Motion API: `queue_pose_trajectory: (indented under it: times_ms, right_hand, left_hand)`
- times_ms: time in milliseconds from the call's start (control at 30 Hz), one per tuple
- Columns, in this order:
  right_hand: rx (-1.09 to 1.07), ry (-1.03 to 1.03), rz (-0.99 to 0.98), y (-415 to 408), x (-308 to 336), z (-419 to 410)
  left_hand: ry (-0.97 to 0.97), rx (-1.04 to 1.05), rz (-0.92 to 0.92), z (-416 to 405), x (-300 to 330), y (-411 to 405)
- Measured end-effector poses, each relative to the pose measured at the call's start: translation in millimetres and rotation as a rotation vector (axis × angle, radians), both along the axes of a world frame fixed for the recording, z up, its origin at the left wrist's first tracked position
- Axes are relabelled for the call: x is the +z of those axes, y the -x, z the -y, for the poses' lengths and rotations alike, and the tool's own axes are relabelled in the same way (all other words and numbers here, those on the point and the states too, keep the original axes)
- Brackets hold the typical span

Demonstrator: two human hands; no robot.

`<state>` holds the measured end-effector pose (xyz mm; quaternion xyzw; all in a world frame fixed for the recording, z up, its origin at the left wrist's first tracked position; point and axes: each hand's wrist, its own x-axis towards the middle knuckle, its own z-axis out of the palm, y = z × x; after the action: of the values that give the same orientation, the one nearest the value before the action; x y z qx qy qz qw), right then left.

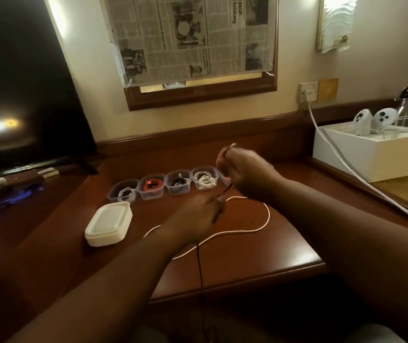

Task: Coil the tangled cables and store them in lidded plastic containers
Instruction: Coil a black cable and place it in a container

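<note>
A thin black cable (pixel 200 266) runs from my lap up over the table edge to my left hand (pixel 198 216), which pinches it. My right hand (pixel 245 175) is raised above the table and grips the cable's upper part, with loops around its fingers; both hands are motion-blurred. A loose white cable (pixel 260 227) curves across the wooden table (pixel 272 256) under my hands. Behind stands a row of clear plastic containers (pixel 177 181) holding coiled cables: white, orange, black, white. A further container is mostly hidden behind my right hand. A stack of white lids (pixel 109 222) lies at the left.
A dark TV screen (pixel 20 95) stands at the left. A white box (pixel 376 152) with two controllers sits at the right, beside a metal bottle (pixel 407 105). A thick white power cord (pixel 341 157) runs from the wall socket down the table's right side.
</note>
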<state>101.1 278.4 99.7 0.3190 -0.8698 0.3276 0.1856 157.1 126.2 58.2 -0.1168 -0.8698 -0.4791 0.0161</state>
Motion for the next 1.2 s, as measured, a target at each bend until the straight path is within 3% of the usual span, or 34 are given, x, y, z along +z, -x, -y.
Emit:
queue_pose_trajectory:
  times_ms: [33,100,200,267,333,433,500,567,633,667,733,833,933,1033,1133,1200]
  right_hand:
    - [-0.027,-0.159,-0.003,-1,-6,0]
    - [-0.051,-0.263,0.098,-1,-21,4]
    - [0.111,-0.069,0.614,-12,-33,14]
    - [0.297,0.296,1.091,-14,-33,13]
    - [0.535,0.63,1.364,-13,-26,10]
    - [0.731,1.168,1.35,-13,-10,14]
    - [0.624,1.315,1.034,-12,-4,16]
    - [0.345,1.063,0.531,-8,-4,13]
    - [-0.003,0.437,0.024,-2,-7,7]
    - [-0.105,0.095,-0.127,0,-9,5]
    - [-0.179,-0.346,-0.153,-1,-14,3]
    - [-0.095,-0.454,0.234,-3,-15,7]
    - [0.212,-0.109,0.963,-1,-7,0]
    - [0.634,0.314,1.371,1,-2,-9]
    - [0.924,0.9,1.379,-8,5,1]
    - [0.878,1.245,1.15,-11,12,11]
  left_hand:
    - [0.073,0.029,-0.064,7,2,4]
    - [0.214,0.024,-0.179,21,5,12]
    - [0.317,-0.045,-0.257,34,3,19]
    - [0.059,-0.033,-0.212,36,-5,22]
    - [-0.344,0.025,-0.102,31,-15,22]
    - [-0.652,0.076,0.035,10,-27,14]
    - [-0.622,0.031,0.097,-3,-31,5]
    - [-0.474,-0.009,0.114,-10,-33,-1]
    - [-0.266,-0.003,0.036,-7,-27,-2]
    - [-0.156,0.015,-0.036,-4,-22,0]
    - [-0.022,0.052,-0.172,7,-12,3]
    - [-0.031,0.101,-0.234,25,-10,12]
    - [-0.104,0.063,-0.187,28,-15,9]
    - [-0.333,0.059,-0.095,22,-24,7]
    - [-0.445,0.07,0.022,12,-33,6]
    - [-0.464,0.007,0.117,5,-36,3]
